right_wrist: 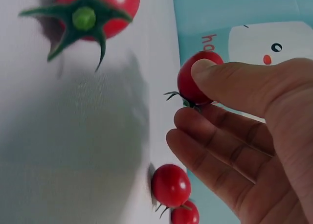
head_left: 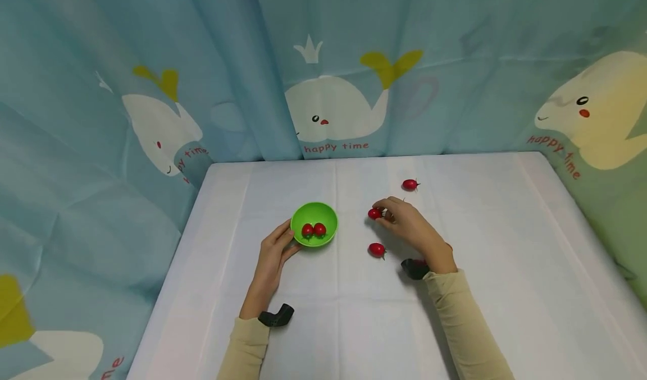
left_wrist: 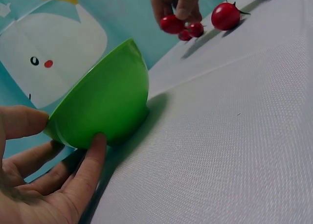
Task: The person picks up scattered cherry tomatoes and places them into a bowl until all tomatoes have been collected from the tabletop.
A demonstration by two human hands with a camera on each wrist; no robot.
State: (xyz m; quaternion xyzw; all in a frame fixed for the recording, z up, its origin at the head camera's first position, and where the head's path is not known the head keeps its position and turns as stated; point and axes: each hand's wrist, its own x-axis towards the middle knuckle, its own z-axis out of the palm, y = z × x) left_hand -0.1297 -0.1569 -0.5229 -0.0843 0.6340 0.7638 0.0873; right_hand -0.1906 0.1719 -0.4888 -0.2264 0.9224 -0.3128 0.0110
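My left hand holds a green bowl at its left side, thumb at the rim and fingers against the outer wall, as the left wrist view shows. Two red cherry tomatoes lie inside the bowl. To the right, my right hand pinches a cherry tomato with its green stem on, raised above the table. Another cherry tomato lies nearer to me, below that hand. Two more, one a cherry tomato, show low in the right wrist view; the hand mostly hides one in the head view.
A white cloth covers the table. One loose cherry tomato lies toward the back edge. Behind and beside the table hangs a blue curtain with whale prints. Each wrist wears a black camera mount.
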